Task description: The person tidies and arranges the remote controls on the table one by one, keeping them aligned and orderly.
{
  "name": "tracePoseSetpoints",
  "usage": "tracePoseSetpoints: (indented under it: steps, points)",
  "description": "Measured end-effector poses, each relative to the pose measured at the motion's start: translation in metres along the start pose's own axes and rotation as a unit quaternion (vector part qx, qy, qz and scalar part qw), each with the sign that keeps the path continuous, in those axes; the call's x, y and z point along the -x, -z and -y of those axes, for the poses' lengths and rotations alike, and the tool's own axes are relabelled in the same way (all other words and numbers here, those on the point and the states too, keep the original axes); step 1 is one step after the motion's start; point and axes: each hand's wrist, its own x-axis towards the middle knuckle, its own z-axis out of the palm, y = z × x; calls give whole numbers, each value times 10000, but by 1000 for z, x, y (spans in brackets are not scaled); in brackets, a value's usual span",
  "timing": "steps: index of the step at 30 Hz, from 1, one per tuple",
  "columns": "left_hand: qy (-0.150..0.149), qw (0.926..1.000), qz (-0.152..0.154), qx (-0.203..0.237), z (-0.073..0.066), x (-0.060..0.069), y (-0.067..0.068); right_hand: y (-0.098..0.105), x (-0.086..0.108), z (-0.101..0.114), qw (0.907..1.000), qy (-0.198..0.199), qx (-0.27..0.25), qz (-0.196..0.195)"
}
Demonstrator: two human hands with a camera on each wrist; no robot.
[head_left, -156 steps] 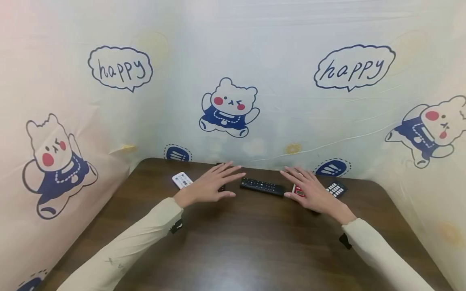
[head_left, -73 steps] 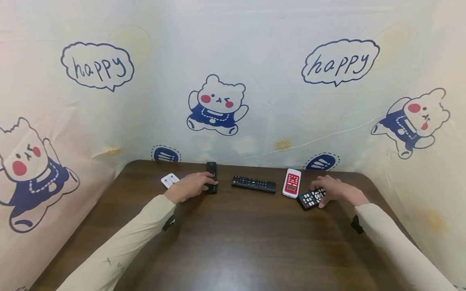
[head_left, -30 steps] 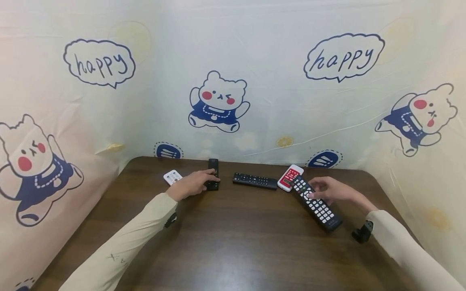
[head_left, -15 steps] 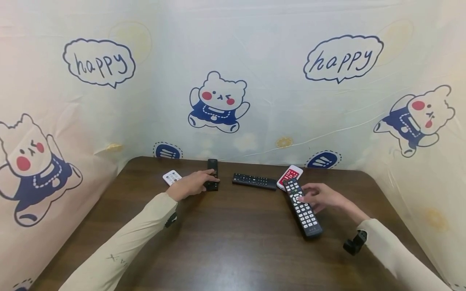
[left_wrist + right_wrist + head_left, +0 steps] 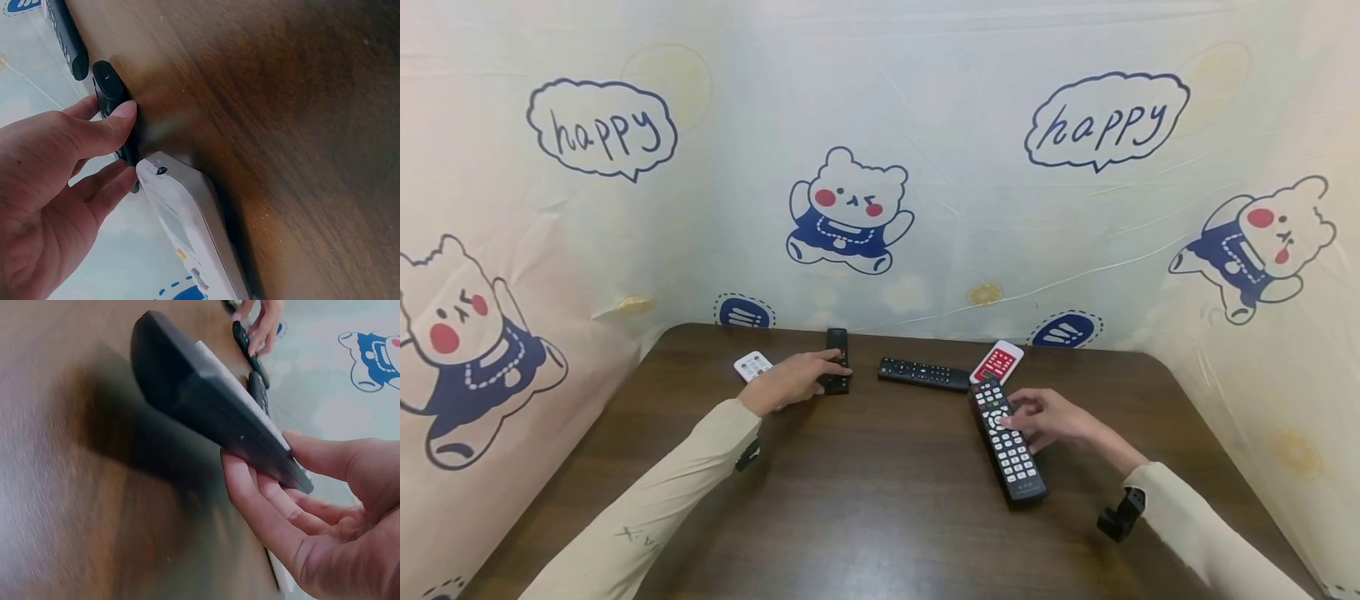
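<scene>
Held remote: A long black plastic remote with white buttons [image 5: 1011,450], gripped by a person's right hand [image 5: 1051,417], is raised off the brown wood-grain worktop [image 5: 850,500].
Lie: It sits at the left of that hand, the nearer of the two, its long axis slanting from far left to near right.
Far tip: It overlaps, in the head view, a white plastic remote with a red face [image 5: 1000,360]; contact cannot be told.
Middle: A black plastic remote lying crosswise [image 5: 923,373] rests between the hands, toward the far side.
Left hand: The left hand [image 5: 793,379], well apart, pinches a slim black plastic remote [image 5: 837,340] pointing near to far by the worktop's far edge.
Far left: A small white plastic remote with dark buttons [image 5: 752,365] is partly hidden by that hand.
Writing: "happy" reads twice on the pale bear-printed cloth [image 5: 955,117] behind; lettering on the held remote's near end is too small to read.
</scene>
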Motion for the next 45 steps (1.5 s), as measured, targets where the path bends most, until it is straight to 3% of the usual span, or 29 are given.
tracePoseSetpoints:
  steps: [11,19,31,45]
  points:
    - [-275,9978,-272,-538,-3,-8,0,-18,-2,-1,9997,-48,-220,46]
    - [-430,9971,-391,-497,-4,-14,-1,-23,-3,1,9997,-93,-245,-19]
    - [-413,9965,-358,-630,-2,-18,-3,-45,-2,9,9961,-377,-780,-167]
    - [-363,9977,-336,-465,-3,-14,-2,-61,-23,13,9931,-533,-1016,-262]
